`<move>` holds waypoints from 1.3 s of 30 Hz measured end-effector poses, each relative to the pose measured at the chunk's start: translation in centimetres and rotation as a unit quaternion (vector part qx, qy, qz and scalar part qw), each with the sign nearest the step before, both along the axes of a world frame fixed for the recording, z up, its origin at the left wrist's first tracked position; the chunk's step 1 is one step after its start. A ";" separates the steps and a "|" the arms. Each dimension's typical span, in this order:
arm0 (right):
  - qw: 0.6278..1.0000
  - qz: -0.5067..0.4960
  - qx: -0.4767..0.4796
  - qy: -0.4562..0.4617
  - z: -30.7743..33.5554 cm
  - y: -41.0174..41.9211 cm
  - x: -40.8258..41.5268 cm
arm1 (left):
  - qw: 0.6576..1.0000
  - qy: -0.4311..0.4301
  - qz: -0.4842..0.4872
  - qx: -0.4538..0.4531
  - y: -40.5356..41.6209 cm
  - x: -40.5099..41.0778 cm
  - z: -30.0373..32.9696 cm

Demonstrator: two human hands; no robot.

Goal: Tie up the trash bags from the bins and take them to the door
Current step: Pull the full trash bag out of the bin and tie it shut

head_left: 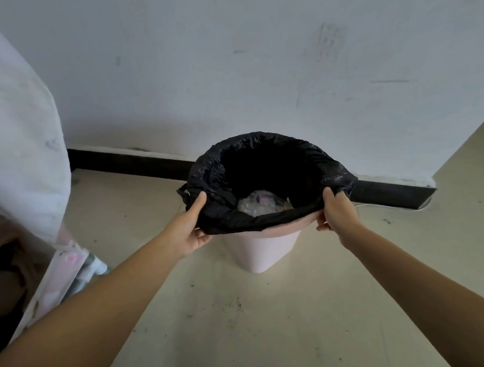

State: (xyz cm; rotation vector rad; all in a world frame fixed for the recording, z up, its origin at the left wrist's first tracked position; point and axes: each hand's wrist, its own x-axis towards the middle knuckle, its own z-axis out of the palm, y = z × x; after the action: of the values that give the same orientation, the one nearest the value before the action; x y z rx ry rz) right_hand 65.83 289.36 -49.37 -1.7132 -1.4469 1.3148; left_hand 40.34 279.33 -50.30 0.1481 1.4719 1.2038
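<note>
A pale pink bin [262, 251] stands on the floor against the wall. A black trash bag [223, 216] lines it, its edge folded over the rim. Crumpled clear and pinkish rubbish [261, 203] lies inside at the bottom. My left hand [191, 229] grips the bag's folded edge at the left side of the rim, thumb on top and fingers underneath. My right hand [337, 212] grips the bag's edge at the right side of the rim, fingers curled over the plastic.
A white wall with a black baseboard [135, 162] runs behind the bin. A white draped cloth [13, 129] over furniture stands at the left, with a metal leg [95, 267] near the floor. The floor is beige and scuffed.
</note>
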 end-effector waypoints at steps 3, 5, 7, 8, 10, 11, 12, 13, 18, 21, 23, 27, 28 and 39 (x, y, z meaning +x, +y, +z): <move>0.993 0.033 0.080 -0.077 0.4 0.1 0.2 | 0.998 0.012 0.053 -0.007 0.2 -0.7 0.8; 0.988 0.045 0.103 -0.108 0.5 0.2 0.5 | 0.992 0.056 0.111 0.018 0.6 -0.8 1.5; 0.985 0.044 0.131 -0.104 1.1 0.1 0.7 | 0.977 0.110 0.171 0.066 0.9 -0.5 2.7; 0.983 0.039 0.149 -0.097 1.6 0.0 0.7 | 0.971 0.122 0.186 0.089 1.0 -0.2 3.5; 0.978 0.031 0.193 -0.069 2.8 0.0 0.6 | 0.967 0.088 0.204 0.124 1.2 0.6 5.2; 0.976 0.037 0.209 -0.050 3.4 0.1 0.4 | 0.967 0.048 0.208 0.141 1.2 1.1 6.0; 0.976 0.051 0.211 -0.021 4.0 0.1 0.1 | 0.967 0.011 0.202 0.152 1.2 1.7 6.6; 0.978 0.070 0.198 0.018 4.5 0.1 -0.3 | 0.969 -0.022 0.190 0.158 1.3 2.5 7.3; 0.953 0.239 0.134 0.128 5.8 -2.4 -3.3 | 0.968 -0.134 0.106 0.186 1.5 6.9 8.3; 0.910 0.391 0.079 0.113 6.1 -4.2 -4.8 | 0.972 -0.127 0.060 0.190 1.2 8.5 7.9; 0.896 0.433 0.076 0.064 6.1 -4.3 -4.9 | 0.979 -0.093 0.048 0.175 1.1 8.7 7.6; 0.904 0.360 0.212 -0.090 4.7 -3.1 -4.8 | 0.993 -0.043 0.014 0.113 1.0 8.0 7.3; 0.907 0.327 0.243 -0.105 4.5 -2.7 -4.7 | 0.996 -0.042 -0.001 0.080 0.9 7.7 7.1; 0.939 0.340 0.038 0.029 5.7 -0.9 -2.3 | 0.961 -0.106 0.241 0.082 2.0 3.8 6.1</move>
State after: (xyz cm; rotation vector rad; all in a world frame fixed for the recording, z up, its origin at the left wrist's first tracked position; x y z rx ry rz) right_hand 63.56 288.49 -43.67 -1.1343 -2.1286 1.5919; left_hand 44.17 281.32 -44.20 -0.2384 1.2533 1.6794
